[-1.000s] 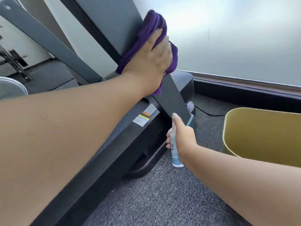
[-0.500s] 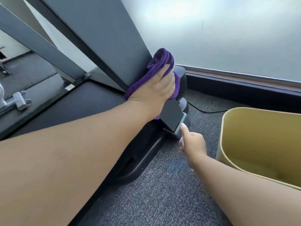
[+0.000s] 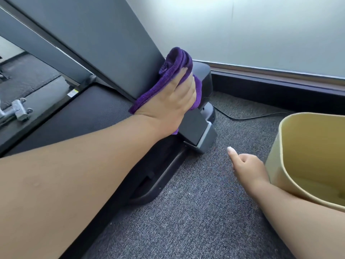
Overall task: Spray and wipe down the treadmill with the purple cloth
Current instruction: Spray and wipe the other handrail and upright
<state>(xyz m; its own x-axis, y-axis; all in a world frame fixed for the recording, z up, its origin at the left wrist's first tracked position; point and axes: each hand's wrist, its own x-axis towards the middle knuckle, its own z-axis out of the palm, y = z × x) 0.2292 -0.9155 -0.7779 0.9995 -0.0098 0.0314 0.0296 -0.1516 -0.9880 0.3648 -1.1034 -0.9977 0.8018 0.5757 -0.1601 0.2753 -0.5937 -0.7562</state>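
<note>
The treadmill's dark upright post (image 3: 104,43) slants down to its base (image 3: 197,128) beside the belt deck (image 3: 80,116). My left hand (image 3: 173,101) presses the folded purple cloth (image 3: 177,60) against the lower end of the post, fingers laid over it; the cloth bunches above my fingertips. My right hand (image 3: 246,165) is low over the carpet right of the base, thumb stuck out and fingers curled under. The spray bottle does not show; the hand hides whatever it holds.
A yellow bin (image 3: 283,146) stands on the grey carpet (image 3: 196,212) right beside my right wrist. A black cable (image 3: 248,117) runs along the floor by the dark skirting (image 3: 280,86) and frosted wall. A grey metal bracket (image 3: 19,109) sits left of the deck.
My left hand slid the cloth down the post to near its base. My right hand dropped toward the carpet and the bottle went out of sight behind it.
</note>
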